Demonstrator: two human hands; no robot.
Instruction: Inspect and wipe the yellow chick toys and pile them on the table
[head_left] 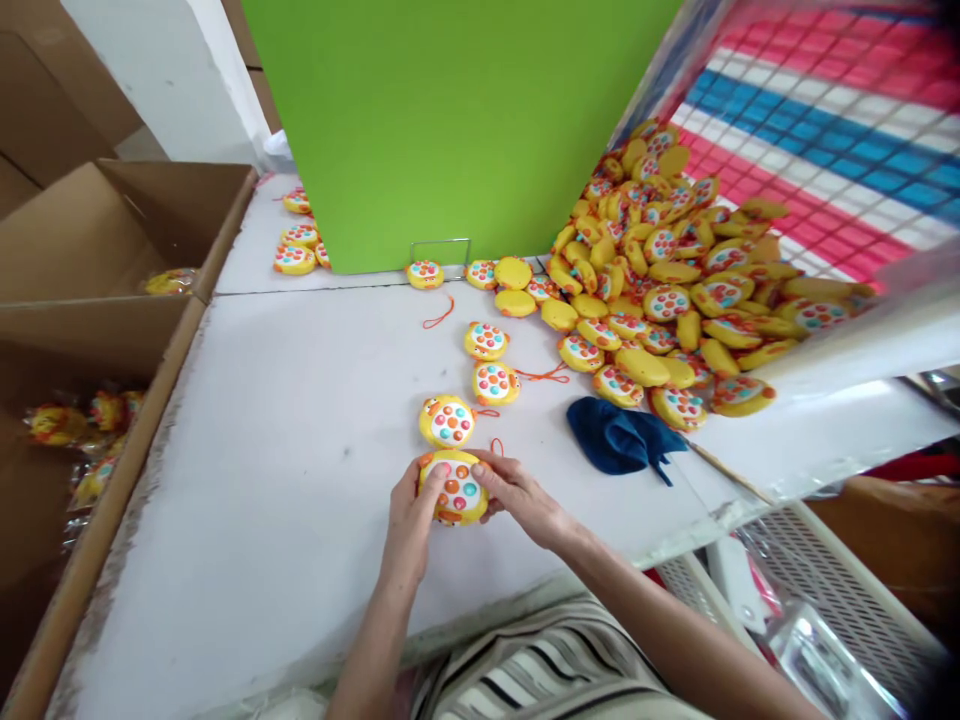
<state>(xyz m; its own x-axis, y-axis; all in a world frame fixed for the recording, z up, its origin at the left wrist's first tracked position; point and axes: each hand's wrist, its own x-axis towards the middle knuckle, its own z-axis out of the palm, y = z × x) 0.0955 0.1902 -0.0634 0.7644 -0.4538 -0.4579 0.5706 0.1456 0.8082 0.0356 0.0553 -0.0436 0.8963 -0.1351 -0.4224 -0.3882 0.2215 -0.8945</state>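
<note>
Between my two hands is a yellow duck-shaped toy [469, 507] with coloured buttons on a white face. My left hand [411, 510] grips its left side, the thumb resting on the buttons. On the other side my right hand [521, 497] holds the toy's edge, thumb at the upper right. Just beyond lies a similar yellow toy [448, 421] with an orange cord loop at its side. Two more toys sit farther up, one [496, 382] with a long orange cord [546, 374] and one [487, 341] above it.
A large pile of yellow toys [660, 280] fills the table's right side, beside a mesh rack [840, 120]. A dark blue cloth [626, 436] lies near it. At the back stands a green board [457, 130]. Cardboard boxes [180, 380] holding bagged toys line the left edge.
</note>
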